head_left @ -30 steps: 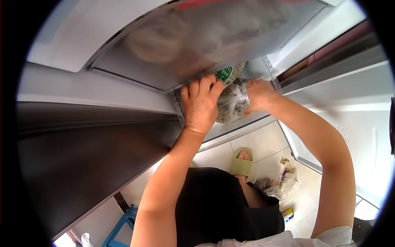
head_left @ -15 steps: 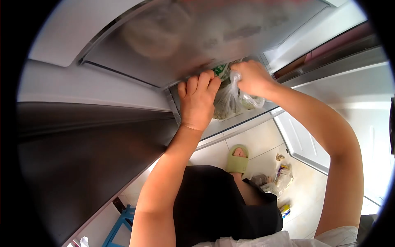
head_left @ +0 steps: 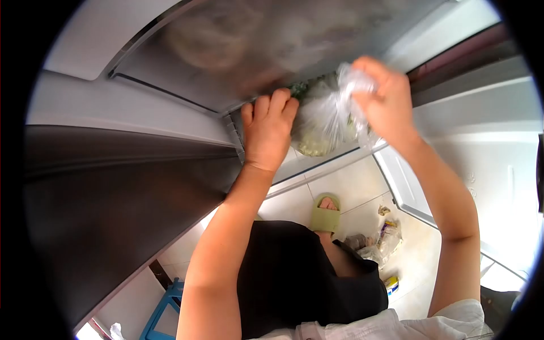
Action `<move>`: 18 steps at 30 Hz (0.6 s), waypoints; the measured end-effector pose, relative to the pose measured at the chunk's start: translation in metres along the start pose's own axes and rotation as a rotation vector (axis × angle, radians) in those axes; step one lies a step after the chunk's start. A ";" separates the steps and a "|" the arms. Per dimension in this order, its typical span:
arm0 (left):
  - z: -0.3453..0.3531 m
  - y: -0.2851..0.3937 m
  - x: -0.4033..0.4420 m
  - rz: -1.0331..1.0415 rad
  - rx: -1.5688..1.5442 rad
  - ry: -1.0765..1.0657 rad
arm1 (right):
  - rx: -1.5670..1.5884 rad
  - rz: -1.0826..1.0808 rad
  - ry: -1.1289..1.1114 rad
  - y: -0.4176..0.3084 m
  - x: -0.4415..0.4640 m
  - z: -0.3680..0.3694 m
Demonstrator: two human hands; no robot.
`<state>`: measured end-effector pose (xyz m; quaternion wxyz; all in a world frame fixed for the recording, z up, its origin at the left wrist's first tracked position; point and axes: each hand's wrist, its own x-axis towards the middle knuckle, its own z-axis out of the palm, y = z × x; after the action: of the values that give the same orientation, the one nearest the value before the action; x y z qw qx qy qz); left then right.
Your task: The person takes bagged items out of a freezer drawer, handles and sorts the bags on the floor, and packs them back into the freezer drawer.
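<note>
1. Above your grip, a broad frosted panel point(head_left: 226, 45).
2. Down and left of your right hand point(head_left: 391, 102), which clenches its gathered neck: a clear plastic bag point(head_left: 326, 122).
3. Beside the bag, your left hand point(head_left: 268, 127) curls at the panel's edge; gripping or not, unclear.
4. Well below, a green slipper point(head_left: 325, 218).

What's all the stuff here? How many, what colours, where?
Plastic bag: one, clear, greenish inside, in right grip
Frosted panel: one, grey, top
Dark panel: one, blackish, left
Door: one, white, right
Tiled floor: one, pale, below
Slipper: one clearly seen, green, on floor
Floor packaging: several, mostly clear, right of slipper
Packet: one, yellow and blue, lower-right floor
Plastic frame: one, blue, lower left
Clothing: two, black and white, bottom
Foot: one, bare, in slipper
Left grip: one, bare, by frosted panel's lower edge
Right grip: one, bare, at bag's neck
</note>
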<state>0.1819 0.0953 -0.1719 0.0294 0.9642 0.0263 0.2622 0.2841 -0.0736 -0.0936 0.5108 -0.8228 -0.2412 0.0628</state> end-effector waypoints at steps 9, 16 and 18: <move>-0.034 0.002 -0.002 -0.034 -0.572 0.077 | 0.528 0.296 -0.252 -0.028 0.013 -0.037; -0.050 0.032 0.008 -0.152 -0.654 0.049 | 0.532 0.257 -0.270 -0.019 0.022 -0.032; -0.053 0.034 0.010 -0.214 -0.630 0.064 | 0.446 0.252 -0.324 -0.020 0.028 -0.031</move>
<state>0.1647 0.0644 -0.1186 0.3524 0.8909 0.0458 0.2830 0.3127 -0.0787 -0.0573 0.6218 -0.6931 -0.1957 0.3077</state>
